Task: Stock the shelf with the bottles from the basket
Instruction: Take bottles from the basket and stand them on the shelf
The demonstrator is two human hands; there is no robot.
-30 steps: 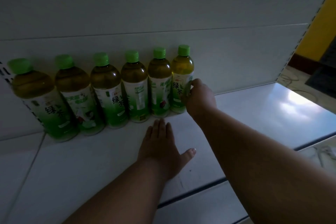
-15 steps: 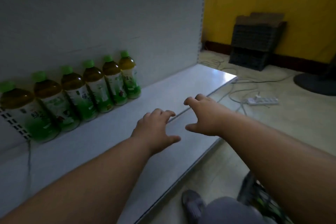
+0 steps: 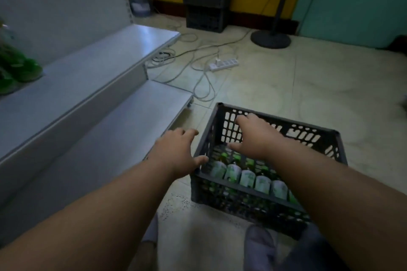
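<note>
A dark plastic basket [image 3: 312, 132] stands on the floor at the lower right, with several green-capped tea bottles [image 3: 246, 177] lying in it. My right hand [image 3: 255, 136] hovers over the basket's inside, fingers spread, holding nothing. My left hand [image 3: 176, 154] is open just left of the basket's near-left corner, its thumb by the rim. The white shelf [image 3: 92, 68] runs along the left. The green bases of bottles placed on the shelf [image 3: 15, 72] show blurred at the far left edge.
A lower white shelf board [image 3: 123, 121] sits below the upper one. Cables and a white power strip [image 3: 224, 65] lie on the tiled floor beyond. A black stand base [image 3: 271, 39] and a dark crate stack [image 3: 204, 0] are by the yellow wall. My shoes [image 3: 259, 246] are at the bottom.
My right hand let go of the last bottle on the shelf. My view swung right and down from the shelf to the basket, and both empty hands moved over to it.
</note>
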